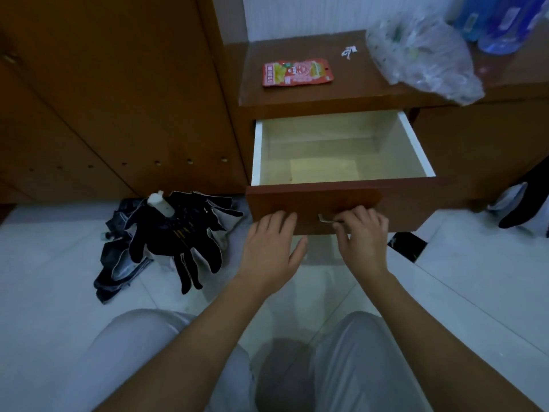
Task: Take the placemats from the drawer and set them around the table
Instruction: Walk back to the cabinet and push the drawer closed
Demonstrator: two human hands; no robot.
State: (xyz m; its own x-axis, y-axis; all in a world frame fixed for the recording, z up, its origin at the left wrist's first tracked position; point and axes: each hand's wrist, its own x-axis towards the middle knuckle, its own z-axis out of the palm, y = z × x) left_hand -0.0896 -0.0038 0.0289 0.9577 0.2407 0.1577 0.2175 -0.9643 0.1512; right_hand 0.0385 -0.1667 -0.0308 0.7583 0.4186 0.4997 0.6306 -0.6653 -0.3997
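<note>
The wooden drawer (315,200) of a small cabinet stands pulled out, its pale inside in plain sight. On its floor lies a flat yellowish sheet (323,169), which may be a placemat; I cannot tell for sure. My right hand (361,236) has its fingers curled around the metal handle (325,219) on the drawer front. My left hand (271,248) has its fingers spread and straight, fingertips touching the front panel just left of the handle.
On the cabinet top (297,93) lie a red snack packet (297,72), a crumpled clear plastic bag (424,52) and blue bottles (499,22). A folded black umbrella (178,233) lies on the white tiled floor at the left. A tall wooden wardrobe (104,84) stands behind it.
</note>
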